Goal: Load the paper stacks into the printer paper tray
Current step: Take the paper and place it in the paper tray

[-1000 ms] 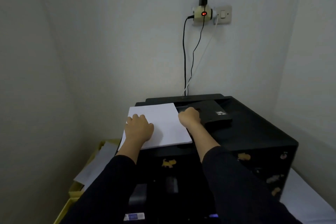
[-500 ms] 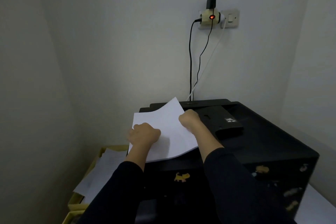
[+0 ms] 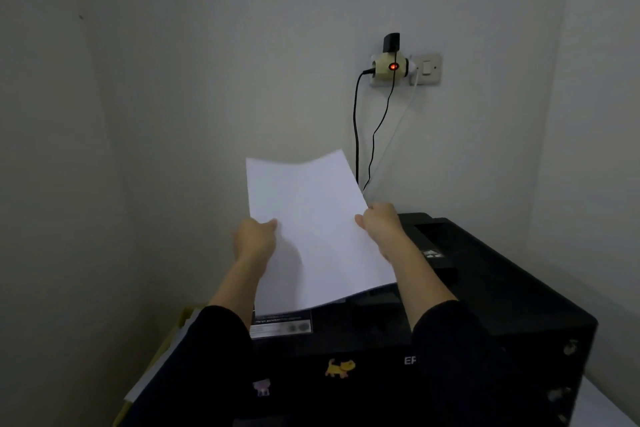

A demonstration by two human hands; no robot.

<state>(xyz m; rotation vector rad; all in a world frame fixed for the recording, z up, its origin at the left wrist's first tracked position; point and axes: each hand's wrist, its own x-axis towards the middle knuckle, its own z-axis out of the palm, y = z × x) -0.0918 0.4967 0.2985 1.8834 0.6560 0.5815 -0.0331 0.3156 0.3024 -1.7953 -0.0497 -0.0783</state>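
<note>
Dim corner, pale walls, a wall socket [image 3: 398, 68] with a red-lit adapter high above the printer [image 3: 485, 305] and two dark cables hanging from it down behind the printer's back edge. Black printer filling the lower right, cat sticker [image 3: 340, 367] on its front, a white label near its front left corner.

Paper stack [image 3: 311, 229] lifted clear above the printer's left half, tilted up and away, far edge raised toward the wall, near edge low over the printer's top. Probably raised this way to stand the sheets up for feeding into a rear tray behind the printer's lid (tray opening itself not clearly visible from here).

Left hand [image 3: 254, 241] clamped on the stack's left edge, thumb on top. Right hand [image 3: 381, 224] clamped on the right edge, fingers wrapped under. One grip per long side, likely to keep the sheets square and stop the middle from sagging; slight curl still showing along the far edge.

More loose paper [image 3: 156, 367] lying in a yellow container just left of the printer, low down, mostly hidden by the left sleeve, likely further stacks waiting their turn.

Loading not yet done: stack in the air, nothing seated in the printer.
</note>
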